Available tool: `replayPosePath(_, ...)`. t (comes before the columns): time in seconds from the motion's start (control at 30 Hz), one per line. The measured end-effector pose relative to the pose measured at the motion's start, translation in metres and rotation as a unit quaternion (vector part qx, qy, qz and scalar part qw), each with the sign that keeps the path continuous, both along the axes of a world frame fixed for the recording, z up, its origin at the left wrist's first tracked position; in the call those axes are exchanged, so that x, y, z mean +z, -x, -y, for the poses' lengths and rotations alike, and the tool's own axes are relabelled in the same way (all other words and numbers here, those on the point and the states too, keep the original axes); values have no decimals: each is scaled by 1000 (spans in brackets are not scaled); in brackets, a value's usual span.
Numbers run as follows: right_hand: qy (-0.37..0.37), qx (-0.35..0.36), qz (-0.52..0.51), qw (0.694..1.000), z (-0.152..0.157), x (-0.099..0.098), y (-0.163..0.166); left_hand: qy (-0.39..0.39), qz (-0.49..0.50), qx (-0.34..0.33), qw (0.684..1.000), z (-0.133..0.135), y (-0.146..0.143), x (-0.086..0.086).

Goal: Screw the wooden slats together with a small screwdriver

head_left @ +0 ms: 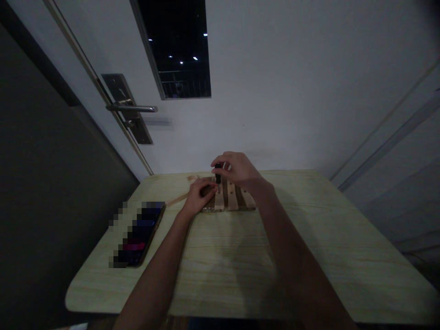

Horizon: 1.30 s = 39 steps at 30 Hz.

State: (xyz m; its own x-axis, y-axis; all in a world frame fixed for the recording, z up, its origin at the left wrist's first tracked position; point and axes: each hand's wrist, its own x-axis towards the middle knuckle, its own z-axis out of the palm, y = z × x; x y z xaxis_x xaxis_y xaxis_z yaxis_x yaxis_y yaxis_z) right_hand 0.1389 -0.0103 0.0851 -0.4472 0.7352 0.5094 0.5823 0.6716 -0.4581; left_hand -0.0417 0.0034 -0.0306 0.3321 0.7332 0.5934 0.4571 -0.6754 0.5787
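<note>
A small slatted wooden piece (232, 199) lies on the pale wooden table (309, 256) near its far edge. My left hand (198, 195) rests on the piece's left end, fingers curled over it. My right hand (237, 169) hovers just above the slats and pinches the top of a small black-handled screwdriver (217, 176), which stands upright with its tip down on the wood.
A phone (140, 234) with a lit screen lies on the table's left side. A thin wooden strip (177, 198) lies left of the slatted piece. A white door with a metal handle (132, 109) and a dark window stands behind the table.
</note>
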Motion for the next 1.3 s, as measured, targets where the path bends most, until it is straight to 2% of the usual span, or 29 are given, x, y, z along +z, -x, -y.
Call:
replayPosePath(0.3,58,30,-41,997,4,-3,0,1,4,6,1000,-1,1,-2)
replayPosePath(0.57,8,-6,16,1000,5,3,3,7,10,1,1000,0,-1,-1)
replayPosePath(1.0,41,11,-11,999,5,1,-2,0,11,2,1000,-1,0,-1)
replayPosePath(1.3,18,-32,18,999,7,3,2,1,15,3,1000,-1,0,-1)
